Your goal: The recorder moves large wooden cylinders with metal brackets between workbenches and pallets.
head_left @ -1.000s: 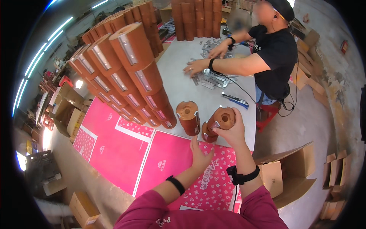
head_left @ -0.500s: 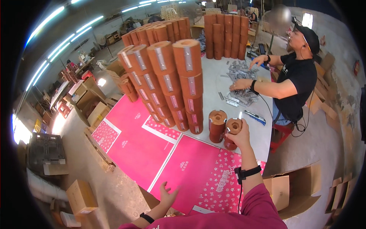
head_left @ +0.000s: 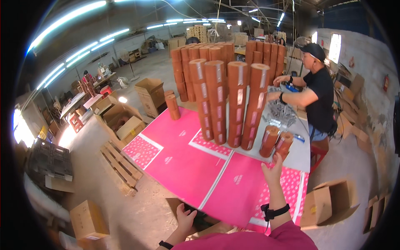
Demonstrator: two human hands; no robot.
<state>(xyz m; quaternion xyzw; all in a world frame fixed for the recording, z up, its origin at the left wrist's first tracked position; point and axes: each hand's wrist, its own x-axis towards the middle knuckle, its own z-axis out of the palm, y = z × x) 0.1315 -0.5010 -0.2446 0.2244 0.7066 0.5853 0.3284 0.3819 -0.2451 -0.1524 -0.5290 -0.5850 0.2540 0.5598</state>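
My right hand is open below the two short brown cylinder stacks, its thumb and fingers apart. Its fingertips are close to the base of the right-hand short stack; whether they touch it I cannot tell. Beside that one stands the other short stack. Past the near table edge, my left hand hangs with loosely bent fingers and holds nothing visible. Tall stacks of brown cylinders, with shiny metal strips on their sides, rise from the table in a row.
Pink printed sheets cover the near table. A co-worker in black reaches over a pile of metal pieces at the right. A blue-handled cutter lies nearby. An open carton and a wooden pallet stand on the floor.
My right hand has let go of the right-hand short stack and drawn back towards me. My left hand has lowered past the table edge. The view has tilted up and swung left.
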